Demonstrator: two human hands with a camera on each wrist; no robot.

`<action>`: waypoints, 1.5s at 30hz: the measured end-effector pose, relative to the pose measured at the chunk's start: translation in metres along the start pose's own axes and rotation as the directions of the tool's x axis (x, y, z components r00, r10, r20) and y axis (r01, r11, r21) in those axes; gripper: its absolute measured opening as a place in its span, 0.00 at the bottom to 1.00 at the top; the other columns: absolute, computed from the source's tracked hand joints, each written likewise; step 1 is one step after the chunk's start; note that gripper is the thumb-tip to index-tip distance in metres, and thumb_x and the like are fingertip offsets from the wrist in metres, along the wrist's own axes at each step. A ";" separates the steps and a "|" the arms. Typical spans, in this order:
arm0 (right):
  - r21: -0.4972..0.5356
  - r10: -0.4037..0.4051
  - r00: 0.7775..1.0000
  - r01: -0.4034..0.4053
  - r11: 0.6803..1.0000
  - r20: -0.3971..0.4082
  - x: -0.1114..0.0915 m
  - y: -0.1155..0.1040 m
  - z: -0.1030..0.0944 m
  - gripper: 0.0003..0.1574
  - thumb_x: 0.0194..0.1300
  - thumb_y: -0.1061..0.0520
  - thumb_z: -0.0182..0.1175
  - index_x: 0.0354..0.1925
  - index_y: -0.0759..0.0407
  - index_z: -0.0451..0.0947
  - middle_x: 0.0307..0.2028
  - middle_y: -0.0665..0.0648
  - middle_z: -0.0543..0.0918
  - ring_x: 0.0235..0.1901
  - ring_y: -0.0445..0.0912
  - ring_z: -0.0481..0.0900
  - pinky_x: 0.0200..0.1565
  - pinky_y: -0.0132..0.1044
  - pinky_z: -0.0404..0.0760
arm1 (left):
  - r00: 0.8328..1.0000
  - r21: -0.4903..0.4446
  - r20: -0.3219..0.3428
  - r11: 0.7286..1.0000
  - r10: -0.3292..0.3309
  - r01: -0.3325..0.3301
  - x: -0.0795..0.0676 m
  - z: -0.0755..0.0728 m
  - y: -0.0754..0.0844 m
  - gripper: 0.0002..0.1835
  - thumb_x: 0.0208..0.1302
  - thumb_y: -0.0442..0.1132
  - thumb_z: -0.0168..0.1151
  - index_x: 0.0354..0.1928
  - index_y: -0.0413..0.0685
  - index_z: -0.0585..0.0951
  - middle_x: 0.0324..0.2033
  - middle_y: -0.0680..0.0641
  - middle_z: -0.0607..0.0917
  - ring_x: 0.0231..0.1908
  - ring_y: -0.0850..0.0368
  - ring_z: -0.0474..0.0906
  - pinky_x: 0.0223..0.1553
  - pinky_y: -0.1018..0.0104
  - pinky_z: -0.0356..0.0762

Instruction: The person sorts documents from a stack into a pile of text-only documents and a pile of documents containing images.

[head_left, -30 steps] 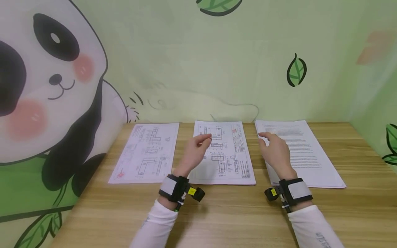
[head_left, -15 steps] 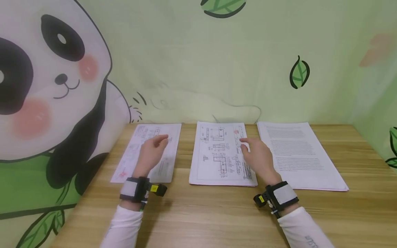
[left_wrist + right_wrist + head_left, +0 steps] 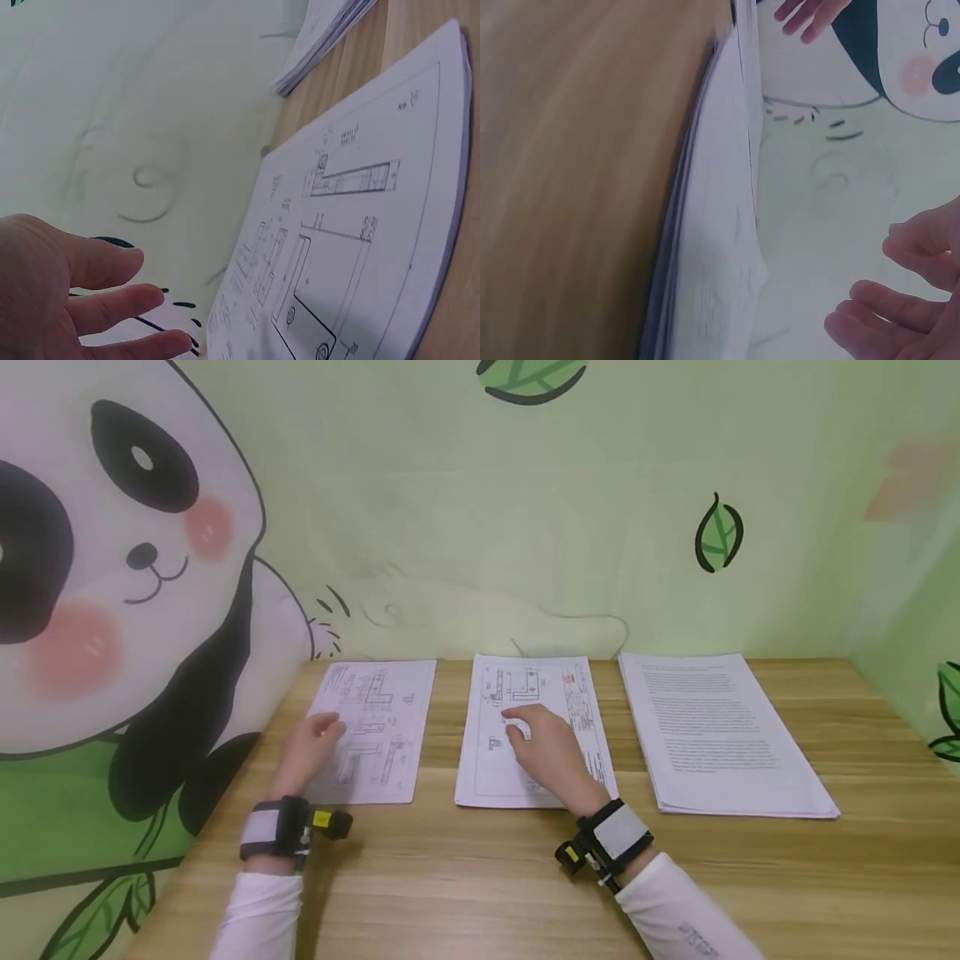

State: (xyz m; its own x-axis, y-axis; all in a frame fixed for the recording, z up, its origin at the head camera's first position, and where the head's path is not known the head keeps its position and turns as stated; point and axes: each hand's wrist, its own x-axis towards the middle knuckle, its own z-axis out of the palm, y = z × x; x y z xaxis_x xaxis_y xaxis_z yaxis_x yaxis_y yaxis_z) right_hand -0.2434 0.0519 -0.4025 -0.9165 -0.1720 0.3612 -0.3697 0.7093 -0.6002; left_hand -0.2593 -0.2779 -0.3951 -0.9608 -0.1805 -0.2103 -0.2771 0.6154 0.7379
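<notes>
Three sets of white paper lie in a row on the wooden table. My left hand (image 3: 307, 750) hovers at the left side of the leftmost technical drawing (image 3: 390, 768), its fingers loosely bent and holding nothing. That drawing shows L-shaped parts; in the left wrist view, the fingers (image 3: 124, 304) are spread apart beside the sheets. Over the middle stack of drawings (image 3: 480, 777) is my right hand (image 3: 551, 752), covering part of the print. Its thumb and fingers are relaxed, with a gap between them, and the right wrist view shows the palm (image 3: 900, 307) holding nothing.
A thicker stack of printed text pages (image 3: 712, 727) lies on the right, its sheets slightly fanned at the edges. Behind the wooden table (image 3: 465, 885) stands a green wall (image 3: 465, 527) with a painted panda (image 3: 150, 610) and leaves. Each wrist wears a strapped camera (image 3: 572, 857).
Both hands have moved left: the left hand from the middle drawings to the leftmost one, the right hand from the text pages to the middle drawings. The papers have stayed in place.
</notes>
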 end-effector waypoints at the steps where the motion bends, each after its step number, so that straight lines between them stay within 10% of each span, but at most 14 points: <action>1: 0.025 -0.010 1.000 0.010 1.000 0.013 0.001 -0.005 0.004 0.16 0.63 0.58 0.56 0.49 0.59 0.80 0.50 0.62 0.83 0.52 0.54 0.79 0.51 0.50 0.79 | 1.000 0.000 0.005 1.000 -0.015 0.015 0.000 -0.002 -0.004 0.35 0.69 0.58 0.41 0.71 0.46 0.55 0.71 0.36 0.57 0.68 0.36 0.54 0.64 0.34 0.55; 8: 0.241 0.051 0.983 -0.093 0.966 0.175 0.011 -0.033 0.033 0.19 0.65 0.56 0.52 0.54 0.56 0.77 0.56 0.60 0.79 0.56 0.53 0.75 0.54 0.48 0.78 | 0.999 -0.012 -0.010 0.999 -0.038 0.038 0.004 -0.013 -0.024 0.34 0.70 0.54 0.39 0.72 0.43 0.52 0.71 0.34 0.52 0.68 0.33 0.49 0.65 0.32 0.49; 22: 0.498 0.222 0.884 -0.423 0.757 0.412 0.024 -0.059 0.087 0.30 0.64 0.54 0.54 0.64 0.56 0.67 0.66 0.60 0.67 0.63 0.55 0.66 0.63 0.53 0.67 | 0.997 0.035 -0.013 0.996 -0.080 0.081 0.010 -0.016 -0.032 0.36 0.69 0.54 0.41 0.72 0.42 0.50 0.71 0.31 0.52 0.67 0.32 0.52 0.64 0.33 0.53; 27: 0.588 0.297 0.843 -0.529 0.612 0.449 0.026 -0.065 0.095 0.32 0.62 0.54 0.55 0.65 0.54 0.65 0.65 0.61 0.68 0.61 0.52 0.65 0.65 0.54 0.61 | 0.997 0.070 0.000 0.995 -0.073 0.073 0.011 -0.015 -0.033 0.38 0.68 0.56 0.43 0.72 0.41 0.49 0.69 0.30 0.55 0.63 0.33 0.58 0.61 0.35 0.60; 31: 0.688 0.335 0.800 -0.600 0.408 0.498 0.029 -0.066 0.096 0.33 0.63 0.58 0.53 0.66 0.57 0.63 0.61 0.62 0.71 0.41 0.46 0.68 0.55 0.45 0.69 | 0.996 0.072 0.007 0.994 -0.084 0.083 0.012 -0.013 -0.032 0.41 0.67 0.58 0.43 0.73 0.44 0.45 0.71 0.32 0.52 0.65 0.33 0.56 0.62 0.33 0.58; 34: 0.739 0.346 0.761 -0.635 0.225 0.549 0.032 -0.065 0.094 0.34 0.63 0.62 0.51 0.68 0.59 0.60 0.61 0.64 0.69 0.41 0.47 0.69 0.55 0.45 0.72 | 0.995 0.050 0.005 0.994 -0.101 0.100 0.013 -0.011 -0.033 0.41 0.67 0.59 0.43 0.73 0.46 0.44 0.71 0.33 0.51 0.66 0.32 0.53 0.63 0.32 0.55; 36: 0.741 0.356 0.738 -0.652 0.158 0.574 0.033 -0.062 0.094 0.34 0.64 0.62 0.51 0.68 0.58 0.59 0.61 0.64 0.68 0.47 0.51 0.70 0.57 0.48 0.72 | 0.994 0.033 0.001 0.993 -0.113 0.113 0.013 -0.010 -0.033 0.41 0.67 0.58 0.44 0.73 0.46 0.44 0.71 0.33 0.51 0.67 0.33 0.53 0.63 0.32 0.53; 45: 0.677 0.418 0.717 -0.684 0.272 0.557 0.035 -0.059 0.101 0.37 0.62 0.61 0.54 0.68 0.60 0.58 0.50 0.60 0.75 0.47 0.51 0.73 0.40 0.38 0.78 | 0.992 0.006 0.033 0.993 -0.120 0.120 0.011 -0.005 -0.033 0.41 0.67 0.56 0.45 0.73 0.50 0.41 0.73 0.37 0.45 0.70 0.33 0.45 0.65 0.31 0.47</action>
State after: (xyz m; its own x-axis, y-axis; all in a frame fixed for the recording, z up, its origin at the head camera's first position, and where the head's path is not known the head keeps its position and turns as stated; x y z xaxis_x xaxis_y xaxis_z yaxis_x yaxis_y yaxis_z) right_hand -0.2688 -0.0651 -0.4267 -0.8972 -0.2079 -0.3895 0.4231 -0.1523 -0.8932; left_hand -0.2610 -0.3038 -0.4184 -0.9203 -0.2271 -0.3185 -0.3901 0.5939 0.7037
